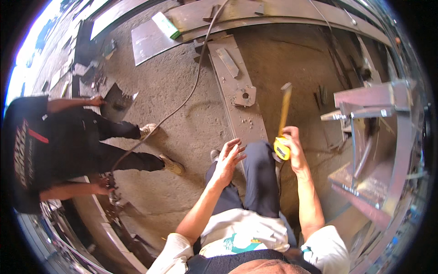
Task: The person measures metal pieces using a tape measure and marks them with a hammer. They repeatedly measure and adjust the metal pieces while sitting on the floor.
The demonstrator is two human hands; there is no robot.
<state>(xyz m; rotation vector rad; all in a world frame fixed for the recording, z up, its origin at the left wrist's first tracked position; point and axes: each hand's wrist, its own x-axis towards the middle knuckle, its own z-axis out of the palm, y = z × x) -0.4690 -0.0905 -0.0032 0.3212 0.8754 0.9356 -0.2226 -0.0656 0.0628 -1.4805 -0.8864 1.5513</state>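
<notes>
My right hand (294, 148) is wrapped round a yellow tape measure (282, 150) beside my right knee. A short length of its yellow blade (285, 107) sticks out, pointing away from me, with the metal hook at the far end in the air. Over my lap, my left hand (228, 162) is raised with fingers apart and nothing in it. Just ahead of my knees runs a long flat steel beam (246, 125). On it lie a small plate with a round hole (245, 96) and a narrow steel strip (227, 62).
At left stands a co-worker (36, 150) in dark clothes, holding a dark plate (117, 102). A cable (197, 82) crosses the floor. Welded steel brackets (372, 109) rise at right. A green-and-white box (166, 25) sits on a steel plate at the back.
</notes>
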